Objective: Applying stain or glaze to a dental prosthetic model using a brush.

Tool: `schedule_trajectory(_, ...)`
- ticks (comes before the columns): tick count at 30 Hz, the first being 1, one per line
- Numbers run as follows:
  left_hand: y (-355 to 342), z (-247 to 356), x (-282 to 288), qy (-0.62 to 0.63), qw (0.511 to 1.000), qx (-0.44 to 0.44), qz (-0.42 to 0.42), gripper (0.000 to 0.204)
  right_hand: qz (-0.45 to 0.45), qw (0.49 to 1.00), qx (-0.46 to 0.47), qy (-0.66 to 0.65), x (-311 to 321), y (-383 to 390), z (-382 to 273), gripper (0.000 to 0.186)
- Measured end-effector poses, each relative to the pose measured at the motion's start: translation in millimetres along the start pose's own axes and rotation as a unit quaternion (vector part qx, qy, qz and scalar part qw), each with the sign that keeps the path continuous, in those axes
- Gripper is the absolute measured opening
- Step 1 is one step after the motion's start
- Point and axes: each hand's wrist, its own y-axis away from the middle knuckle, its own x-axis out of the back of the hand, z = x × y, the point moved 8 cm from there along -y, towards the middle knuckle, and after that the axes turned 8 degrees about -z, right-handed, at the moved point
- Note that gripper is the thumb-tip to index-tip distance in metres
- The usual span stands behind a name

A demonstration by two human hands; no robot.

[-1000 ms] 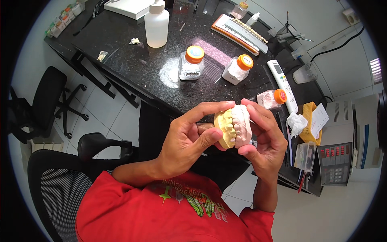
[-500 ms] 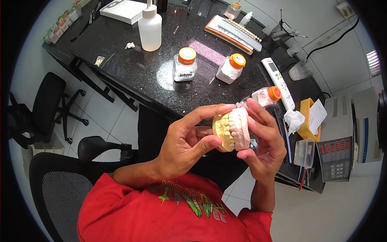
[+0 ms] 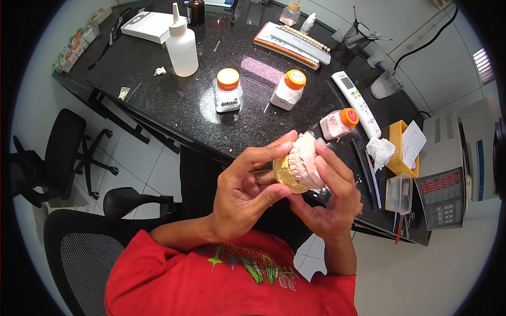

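A pair of plaster dental casts is held together between my hands in front of my chest. My left hand (image 3: 238,185) grips the yellow cast (image 3: 284,175), with thumb below and index finger along the top. The pale pink cast (image 3: 305,162) sits against it, its row of teeth facing the yellow one. My right hand (image 3: 337,196) is closed round the outer side of the pink cast, fingers on its back and thumb beneath. Nearest to the hands on the dark counter lies a tipped jar of pinkish powder (image 3: 333,126) with an orange lid.
On the black stone counter (image 3: 158,100) stand two orange-lidded powder jars (image 3: 227,95) and a clear squeeze bottle (image 3: 183,55). Farther back is a tooth shade guide (image 3: 300,43). To the right lie a white remote (image 3: 358,105), crumpled tissue (image 3: 380,151), a yellow basket (image 3: 396,138) and a keypad device (image 3: 441,197).
The casts have turned, so more of the pink cast's outer side shows. My right fingers have moved in closer round it. The whole view has shifted slightly.
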Motion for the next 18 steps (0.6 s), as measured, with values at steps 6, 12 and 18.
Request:
schedule_trajectory(6,3,-5,-7,0.047,0.992,0.105,0.044,0.068,0.007,0.992,0.073,0.103,-3,5,-6,0.049)
schedule_trajectory(12,-2,-5,-4,0.066,0.99,0.123,0.015,0.075,-0.03,0.975,0.127,0.178,0,5,-14,0.036)
schedule_trajectory(18,-2,-11,-3,0.03,0.974,0.216,0.058,0.083,-0.07,0.965,0.157,0.2,1,7,-20,0.038)
